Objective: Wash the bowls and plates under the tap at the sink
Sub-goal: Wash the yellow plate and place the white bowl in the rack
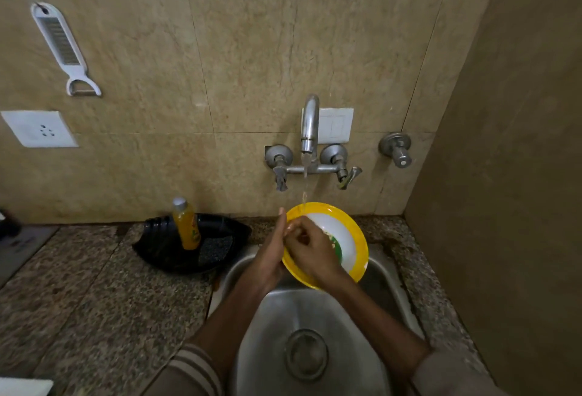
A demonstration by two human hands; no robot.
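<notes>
Sink (277, 310) brushed steel, dull sheen. Tap (310, 124) shiny chrome metal. Plate (352, 231) glossy plastic, yellow rim, white centre, wet. Table (104, 285) speckled polished granite. Wall (252, 42) smooth beige marble-look tiles. Tray (163, 247) at table's back edge glossy black plastic.

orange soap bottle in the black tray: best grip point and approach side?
Probably the mid-body of the orange soap bottle, between the grey cap and the tray wall, coming from the front or sink side. It stands roughly upright in the black tray, so its lower part is partly sunk behind the rim. The wall sits close behind. Both hands are busy with the plate.
</notes>
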